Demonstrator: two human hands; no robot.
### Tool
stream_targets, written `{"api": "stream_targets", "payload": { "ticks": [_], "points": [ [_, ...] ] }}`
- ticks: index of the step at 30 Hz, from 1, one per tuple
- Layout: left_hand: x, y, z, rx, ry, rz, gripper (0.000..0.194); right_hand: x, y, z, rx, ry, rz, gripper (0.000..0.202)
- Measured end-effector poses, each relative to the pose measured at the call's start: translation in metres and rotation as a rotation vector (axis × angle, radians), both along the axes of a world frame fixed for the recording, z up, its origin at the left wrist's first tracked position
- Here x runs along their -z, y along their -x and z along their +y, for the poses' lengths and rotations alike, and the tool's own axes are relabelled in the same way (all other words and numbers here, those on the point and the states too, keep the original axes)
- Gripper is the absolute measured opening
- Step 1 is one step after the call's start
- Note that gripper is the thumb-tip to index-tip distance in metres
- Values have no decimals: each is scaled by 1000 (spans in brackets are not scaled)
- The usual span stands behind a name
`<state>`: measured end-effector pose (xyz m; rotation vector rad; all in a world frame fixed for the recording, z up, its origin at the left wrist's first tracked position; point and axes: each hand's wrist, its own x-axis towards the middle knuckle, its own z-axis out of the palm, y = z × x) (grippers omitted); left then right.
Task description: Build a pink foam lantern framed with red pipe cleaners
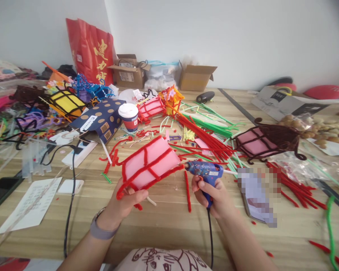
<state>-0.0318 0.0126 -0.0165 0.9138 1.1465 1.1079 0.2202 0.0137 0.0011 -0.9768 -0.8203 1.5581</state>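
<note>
My left hand [130, 201] is closed around the lower left end of a pink lantern [151, 162] framed in red pipe cleaners, which it holds tilted above the table. In my right hand [214, 194] is a blue hot glue gun [205, 171], gripped by the handle. The gun's nozzle points left, at or very close to the lantern's right corner; whether they touch I cannot tell. A clear glue stick [228, 172] sticks out of the gun's back. Below the nozzle, a short red pipe cleaner [187, 192] lies on the wood.
A paper cup [129, 118] stands behind the lantern. Red pipe cleaners [206, 135] and green ones [214, 126] lie in bundles. At right are a brown-framed lantern [257, 141] and a phone [254, 203]. The gun's black cord [210, 237] runs toward me. A power strip [79, 152] lies left.
</note>
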Motion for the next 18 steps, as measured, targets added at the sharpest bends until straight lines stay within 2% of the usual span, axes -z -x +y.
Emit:
{"api": "stream_targets", "payload": {
  "ticks": [8, 18],
  "points": [
    [0, 1, 0, 1, 7, 34, 29, 0, 3, -1, 62, -36, -82, 37],
    [7, 4, -1, -25, -25, 39, 28, 18, -1, -10, 210, -118, -313, 29]
  ]
}}
